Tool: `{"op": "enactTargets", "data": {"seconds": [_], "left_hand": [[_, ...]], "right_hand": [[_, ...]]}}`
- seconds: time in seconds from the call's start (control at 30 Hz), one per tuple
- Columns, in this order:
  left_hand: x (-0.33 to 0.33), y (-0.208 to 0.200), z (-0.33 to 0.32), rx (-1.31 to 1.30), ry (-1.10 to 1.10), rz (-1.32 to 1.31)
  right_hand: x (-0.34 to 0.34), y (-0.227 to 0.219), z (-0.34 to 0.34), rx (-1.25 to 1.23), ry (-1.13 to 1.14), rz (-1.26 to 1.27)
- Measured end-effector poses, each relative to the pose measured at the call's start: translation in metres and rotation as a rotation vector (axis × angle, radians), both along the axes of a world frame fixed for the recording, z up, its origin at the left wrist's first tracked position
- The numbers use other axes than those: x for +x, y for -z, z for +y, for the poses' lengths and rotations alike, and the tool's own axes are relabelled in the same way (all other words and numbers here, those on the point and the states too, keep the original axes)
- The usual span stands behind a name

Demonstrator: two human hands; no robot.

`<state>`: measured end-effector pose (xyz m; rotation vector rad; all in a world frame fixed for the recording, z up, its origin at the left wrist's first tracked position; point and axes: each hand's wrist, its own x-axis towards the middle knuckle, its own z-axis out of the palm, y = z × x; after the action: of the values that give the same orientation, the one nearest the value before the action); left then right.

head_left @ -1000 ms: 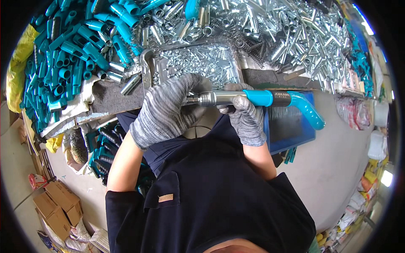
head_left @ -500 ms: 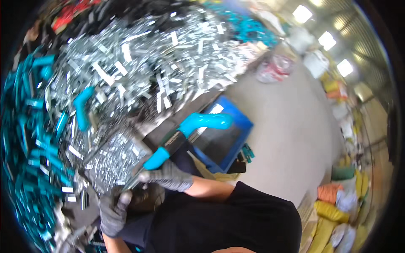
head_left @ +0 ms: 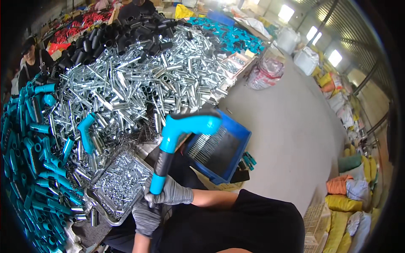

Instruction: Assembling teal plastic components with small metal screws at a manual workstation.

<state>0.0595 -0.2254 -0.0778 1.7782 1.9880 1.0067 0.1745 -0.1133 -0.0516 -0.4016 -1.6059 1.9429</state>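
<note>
A teal-and-black tool with a curved pistol-shaped handle (head_left: 190,125) stands nearly upright before me. Gloved in grey, my right hand (head_left: 171,192) is closed around its lower teal collar. Just below, my left hand (head_left: 146,217), in the same kind of glove, is curled against the tool's bottom end, where a short metal tip shows; its grip is partly hidden. Left of both hands sits a metal tray (head_left: 114,221) filled with small shiny metal parts (head_left: 120,181). Beyond the tray, a loose teal handle (head_left: 86,134) lies on the metal pile.
Shiny metal tubes (head_left: 126,84) are heaped ahead, teal handles (head_left: 25,139) at left, black tubes (head_left: 97,40) behind. A blue crate (head_left: 242,154) with metal rods stands to the right. Two people (head_left: 36,61) are across the heap. Sacks (head_left: 344,202) line the right side.
The tool has swung from a slant to nearly upright, its curved handle still on top. My left hand has come rightward, close under my right hand. The view has steadied and shifted.
</note>
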Motion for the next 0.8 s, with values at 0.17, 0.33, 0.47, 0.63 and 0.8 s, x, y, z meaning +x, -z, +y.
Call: {"op": "enactTargets", "data": {"seconds": [0.17, 0.33, 0.47, 0.63, 0.8], "left_hand": [[0.009, 0.056, -0.006, -0.199, 0.078, 0.059], [-0.018, 0.214, -0.031, -0.287, 0.188, -0.612], [-0.057, 0.284, -0.029, -0.652, 0.313, 0.377], [-0.071, 0.3, -0.021, -0.608, 0.298, 0.331], [-0.104, 0.3, -0.006, -0.565, 0.29, 0.305]], "right_hand": [[0.023, 0.02, -0.005, 0.49, -0.08, -0.138], [0.077, 0.039, 0.054, 0.184, -0.489, -0.441], [0.099, 0.028, 0.063, -0.384, -0.499, -0.521], [0.066, 0.104, 0.037, 0.285, -0.234, -0.904], [0.033, 0.135, 0.014, 0.498, -0.204, -0.95]]}}
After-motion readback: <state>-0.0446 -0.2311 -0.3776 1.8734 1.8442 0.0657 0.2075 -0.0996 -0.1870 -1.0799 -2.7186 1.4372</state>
